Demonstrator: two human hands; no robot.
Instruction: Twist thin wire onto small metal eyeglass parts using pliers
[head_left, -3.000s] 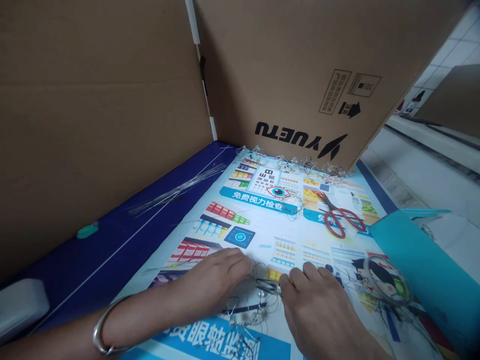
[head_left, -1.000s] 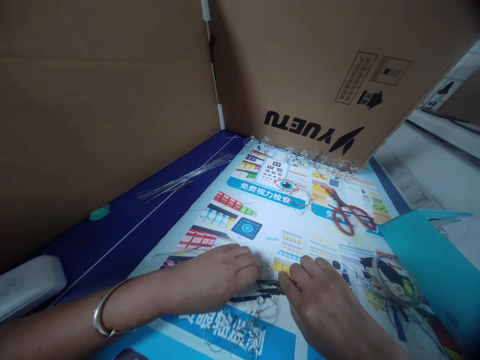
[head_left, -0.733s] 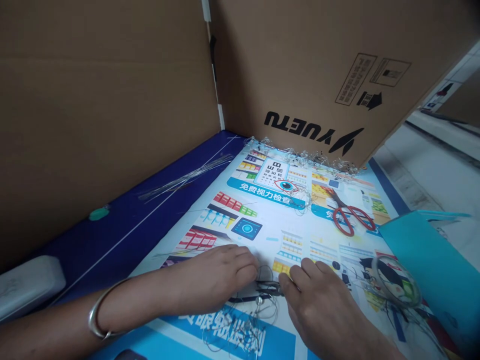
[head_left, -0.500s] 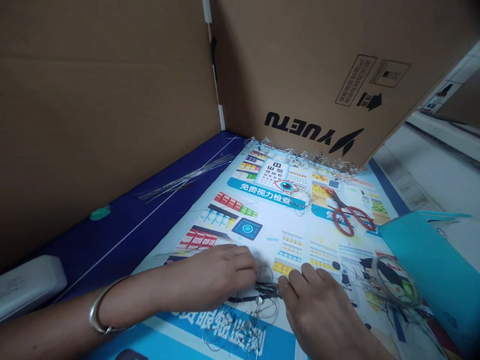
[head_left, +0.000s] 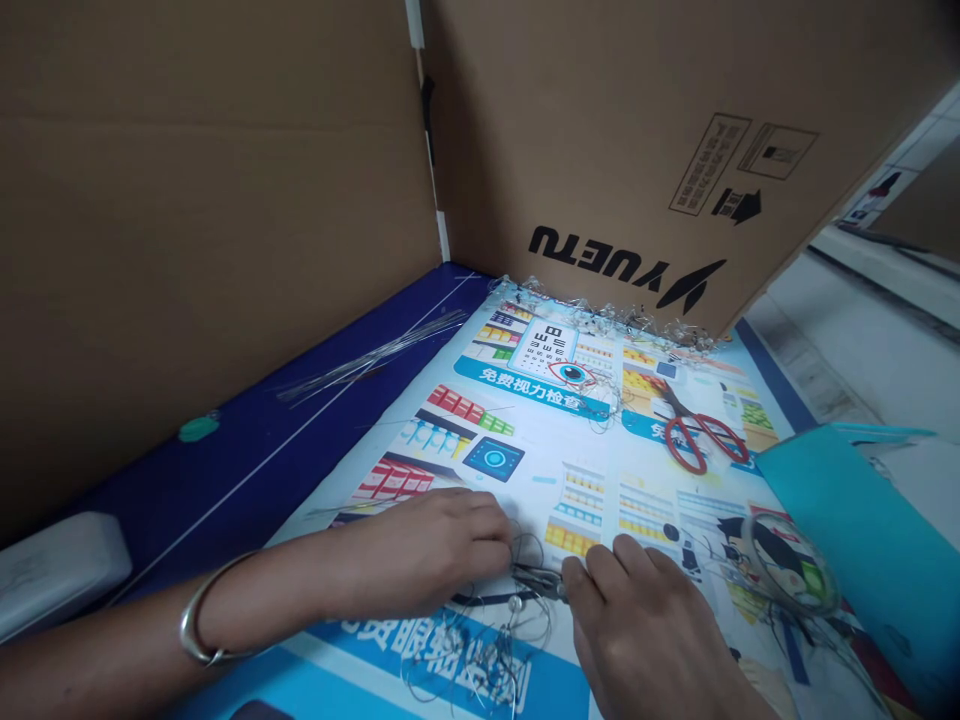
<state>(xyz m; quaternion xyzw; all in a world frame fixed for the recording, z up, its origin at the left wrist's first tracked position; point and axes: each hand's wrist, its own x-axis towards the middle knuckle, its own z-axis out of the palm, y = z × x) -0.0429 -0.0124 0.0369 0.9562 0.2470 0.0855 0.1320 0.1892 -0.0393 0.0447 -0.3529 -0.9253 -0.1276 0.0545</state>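
A short bundle of thin dark strands [head_left: 536, 578], like fine wire or line, stretches between my two hands. My left hand [head_left: 442, 550], with a silver bangle on its wrist, is closed at the bundle's left end. At the other end, the thumb and bent fingers of my right hand [head_left: 645, 625] pinch it. Both sets of fingertips are partly hidden. Below the bundle, a loose tangle of looped strands with small shiny pieces [head_left: 484, 650] lies on the printed sheet [head_left: 540, 510].
Red-handled scissors [head_left: 691, 416] lie beyond my right hand. A clear round coil [head_left: 825, 600] sits beside a turquoise box [head_left: 855, 520]. Straight strands [head_left: 375, 355] lie at the left; more tangles [head_left: 645, 322] line the foot of the cardboard wall [head_left: 600, 130]. A white device [head_left: 64, 570] stands left.
My right hand has shifted slightly right and down, and a little more of the bundle shows between the hands. My left hand has hardly moved.
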